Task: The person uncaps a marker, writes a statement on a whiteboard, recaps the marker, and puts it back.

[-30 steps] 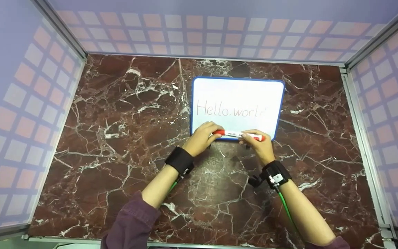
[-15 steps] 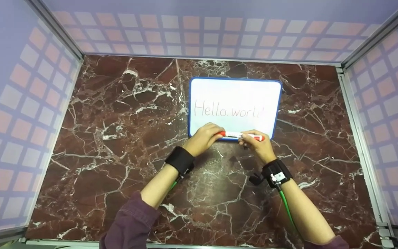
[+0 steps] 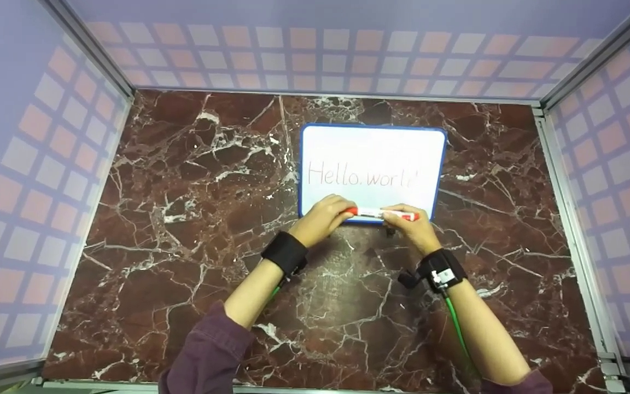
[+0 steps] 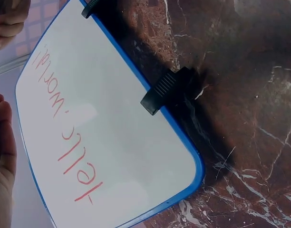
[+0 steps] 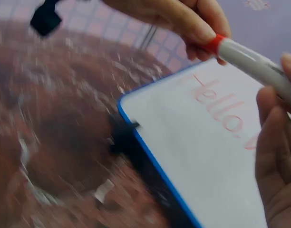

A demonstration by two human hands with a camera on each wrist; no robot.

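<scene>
A white marker with a red cap [image 3: 369,212] is held level between both hands, in front of the whiteboard's near edge in the head view. My left hand [image 3: 326,216] pinches the red cap [image 5: 215,43] between thumb and fingers. Around the white barrel [image 5: 252,62] close the fingers of my right hand [image 3: 414,225], near the red tail end. The blue-rimmed whiteboard [image 3: 372,148] carries "Hello, world!" in thin red strokes, seen clearly in the left wrist view, where the writing [image 4: 64,114] runs down the board.
Black clips [image 4: 167,90] sit on the board's near edge and prop it off the brown marbled table [image 3: 211,191]. Checkered panels [image 3: 315,54] enclose the table at the back and both sides. Green cables [image 3: 457,328] run from the black wrist straps [image 3: 285,253].
My right hand has shifted slightly, its wrist turning a little to the right. My left hand stays on the cap, and the marker keeps nearly the same place.
</scene>
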